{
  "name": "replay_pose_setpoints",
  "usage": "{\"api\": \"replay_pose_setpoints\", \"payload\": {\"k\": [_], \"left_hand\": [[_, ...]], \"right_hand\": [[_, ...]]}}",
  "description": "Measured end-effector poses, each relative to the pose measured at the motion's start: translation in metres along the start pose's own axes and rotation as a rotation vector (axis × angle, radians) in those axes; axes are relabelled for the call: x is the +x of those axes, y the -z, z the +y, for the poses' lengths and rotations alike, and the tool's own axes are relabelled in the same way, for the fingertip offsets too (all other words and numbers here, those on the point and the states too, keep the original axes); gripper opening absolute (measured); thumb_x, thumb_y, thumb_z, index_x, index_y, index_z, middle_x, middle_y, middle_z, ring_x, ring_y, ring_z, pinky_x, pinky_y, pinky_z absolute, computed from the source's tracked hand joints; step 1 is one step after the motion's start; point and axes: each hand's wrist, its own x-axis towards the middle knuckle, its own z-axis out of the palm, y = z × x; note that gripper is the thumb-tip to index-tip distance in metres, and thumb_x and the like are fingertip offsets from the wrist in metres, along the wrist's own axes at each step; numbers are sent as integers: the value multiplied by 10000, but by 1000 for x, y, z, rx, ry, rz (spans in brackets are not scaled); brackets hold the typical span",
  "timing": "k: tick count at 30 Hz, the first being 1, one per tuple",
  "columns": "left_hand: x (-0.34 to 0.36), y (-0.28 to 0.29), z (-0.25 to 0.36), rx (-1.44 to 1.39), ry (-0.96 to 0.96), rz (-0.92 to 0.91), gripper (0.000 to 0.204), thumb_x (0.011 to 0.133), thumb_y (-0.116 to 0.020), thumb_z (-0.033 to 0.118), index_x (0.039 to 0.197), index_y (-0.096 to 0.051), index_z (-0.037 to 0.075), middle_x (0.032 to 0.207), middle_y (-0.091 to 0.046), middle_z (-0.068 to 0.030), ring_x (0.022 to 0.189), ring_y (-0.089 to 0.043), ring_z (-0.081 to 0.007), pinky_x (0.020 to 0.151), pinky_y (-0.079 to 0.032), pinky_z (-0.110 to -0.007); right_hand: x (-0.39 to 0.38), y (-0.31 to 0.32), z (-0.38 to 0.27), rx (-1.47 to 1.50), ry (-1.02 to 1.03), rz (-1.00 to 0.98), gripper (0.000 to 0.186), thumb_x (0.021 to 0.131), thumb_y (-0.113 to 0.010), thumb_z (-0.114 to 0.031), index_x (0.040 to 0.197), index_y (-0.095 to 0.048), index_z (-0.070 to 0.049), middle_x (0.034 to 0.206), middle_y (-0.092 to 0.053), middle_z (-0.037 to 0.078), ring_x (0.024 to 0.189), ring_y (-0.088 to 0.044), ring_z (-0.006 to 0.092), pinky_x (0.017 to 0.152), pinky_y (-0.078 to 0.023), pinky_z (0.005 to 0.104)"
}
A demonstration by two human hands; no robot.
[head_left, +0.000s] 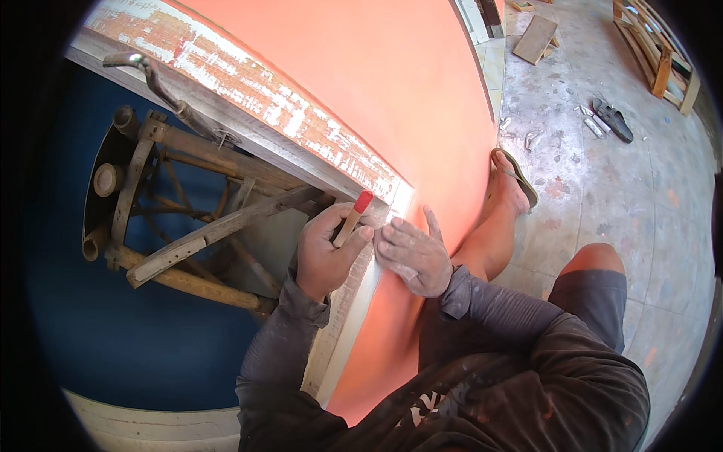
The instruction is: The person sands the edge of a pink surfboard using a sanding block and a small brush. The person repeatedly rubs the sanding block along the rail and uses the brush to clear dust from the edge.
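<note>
My left hand is closed around a wooden handle with a red end, which points up and away from me. What sits at the handle's lower end is hidden by the palm. Close beside it, my right hand lies with its fingers stretched out against the corner of a wooden frame. Pale dust coats those fingers. From that corner runs a frame rail, its white paint patchy and worn down to reddish wood.
A bent metal handle juts from the rail. Left of the frame stands a wood and bamboo structure before a blue surface. A coral wall lies beyond. The stained floor holds a dark sandal, a board and a wooden rack.
</note>
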Motion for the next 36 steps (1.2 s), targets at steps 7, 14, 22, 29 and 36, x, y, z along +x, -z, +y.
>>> {"api": "replay_pose_setpoints", "payload": {"k": [7,14,22,29,36], "left_hand": [[0,2,0,54,0,-9,144,903,-712,61,1018,-669,-13,975,-689,-75,923,-634,-134,845,-509,-298],[0,-1,6,27,-15,-10,147,903,-709,61,1020,-663,-16,972,-686,-77,919,-631,-135,849,-506,-298],[2,-4,6,36,-38,-11,142,902,-710,60,1016,-668,-14,950,-679,-79,901,-631,-140,838,-506,-302],[2,-5,9,20,-28,-26,139,906,-706,60,1020,-669,-11,968,-675,-78,912,-626,-136,847,-502,-299],[1,-4,8,32,-29,-25,141,904,-707,60,1022,-670,-9,972,-679,-82,914,-630,-144,851,-502,-304]], "right_hand": [[-2,-1,-17,6,-76,7,449,884,-719,-162,1322,-622,-143,1416,-595,102,1389,-499,301,1178,-153,658],[-14,-4,-3,-31,137,2,493,849,-763,-192,1323,-628,-202,1426,-598,25,1366,-529,226,1174,-167,666],[-11,4,-2,-8,87,-24,382,884,-730,-248,1262,-679,-219,1411,-615,0,1353,-538,185,1174,-170,666],[-7,5,0,-76,140,-1,383,870,-756,-243,1246,-684,-221,1398,-622,-6,1347,-543,177,1172,-192,661],[-6,6,0,-89,165,0,380,859,-773,-256,1228,-688,-225,1390,-624,-14,1343,-545,168,1167,-204,666]]}}
